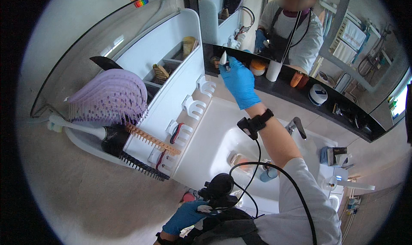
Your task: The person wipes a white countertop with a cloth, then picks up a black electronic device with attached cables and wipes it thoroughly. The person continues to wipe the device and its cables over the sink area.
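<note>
In my head view, the small item (223, 58) was white, with 1 tapered tip pointing upward. It was located over the left end of the black shelf (281, 89) below the mirror (257, 28). The right hand (240, 83) was extended forward, gloved fingers narrowed around the item. The left hand (185, 217) was low, beside black equipment (219, 186); I could not tell its grip.

Blue gloves (240, 84), white sleeve (302, 198); black wristband (260, 120), cable (257, 163)
</note>
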